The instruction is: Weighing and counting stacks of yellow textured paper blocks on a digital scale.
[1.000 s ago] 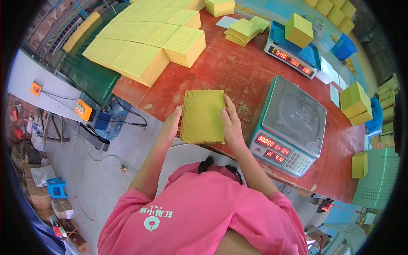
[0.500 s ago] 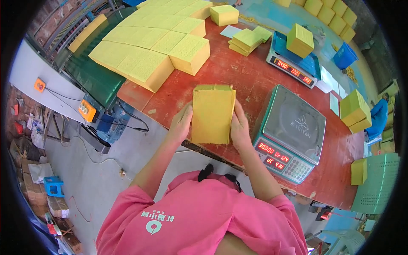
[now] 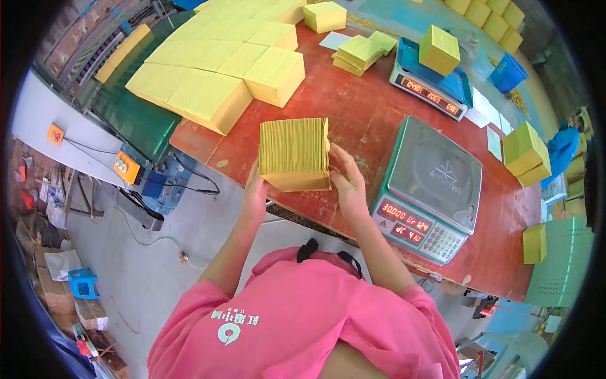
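Observation:
Between my two hands is a thick stack of yellow paper sheets (image 3: 294, 148), tilted so its layered edge faces up. My left hand (image 3: 255, 194) presses the stack's left side, its fingers partly hidden behind the paper. At the right side my right hand (image 3: 347, 182) grips the stack, thumb near the lower corner. Below the stack lies the near edge of the red table (image 3: 214, 148). Just right of my right hand stands a green weighing scale (image 3: 435, 183) with a bare grey plate and lit red digits.
Rows of yellow paper blocks (image 3: 202, 91) cover the table's far left. A second scale (image 3: 429, 91) at the back carries another paper block (image 3: 440, 50). Loose paper stacks (image 3: 360, 54) lie beside it. A person's blue sleeve (image 3: 562, 148) shows at far right, near more paper blocks (image 3: 527, 155).
The paper stack has tipped in my hands, from its broad flat face showing to its layered edge showing. It has also shifted slightly left.

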{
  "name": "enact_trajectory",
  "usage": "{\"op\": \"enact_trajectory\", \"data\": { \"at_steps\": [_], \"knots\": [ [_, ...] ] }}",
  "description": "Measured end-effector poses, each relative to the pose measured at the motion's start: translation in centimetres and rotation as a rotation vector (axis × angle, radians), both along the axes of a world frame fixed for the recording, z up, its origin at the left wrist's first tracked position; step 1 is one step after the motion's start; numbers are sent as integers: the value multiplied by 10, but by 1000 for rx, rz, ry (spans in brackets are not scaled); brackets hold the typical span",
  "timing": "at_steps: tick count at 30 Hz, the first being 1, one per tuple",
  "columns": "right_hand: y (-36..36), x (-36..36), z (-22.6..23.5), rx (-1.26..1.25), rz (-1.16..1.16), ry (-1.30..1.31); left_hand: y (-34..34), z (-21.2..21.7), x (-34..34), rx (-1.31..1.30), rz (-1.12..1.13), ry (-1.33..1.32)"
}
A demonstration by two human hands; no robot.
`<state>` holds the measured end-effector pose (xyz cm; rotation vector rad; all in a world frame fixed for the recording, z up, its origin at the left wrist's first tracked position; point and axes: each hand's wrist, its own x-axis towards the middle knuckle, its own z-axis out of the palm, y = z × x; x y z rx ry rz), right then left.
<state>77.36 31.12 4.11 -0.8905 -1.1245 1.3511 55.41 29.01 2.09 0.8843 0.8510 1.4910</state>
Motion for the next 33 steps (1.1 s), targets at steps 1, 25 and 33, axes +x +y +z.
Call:
{"op": "enact_trajectory", "data": {
  "at_steps": [1, 25, 33],
  "knots": [
    [-2, 1, 3, -82, -1, 23, -1, -2, 1, -25, 6, -13],
    [11, 14, 13, 459, -244, -508, 1, -5, 20, -4, -35, 139],
    [12, 14, 7, 447, -205, -562, 0, -13, 17, -4, -9, 159]
  ]
}}
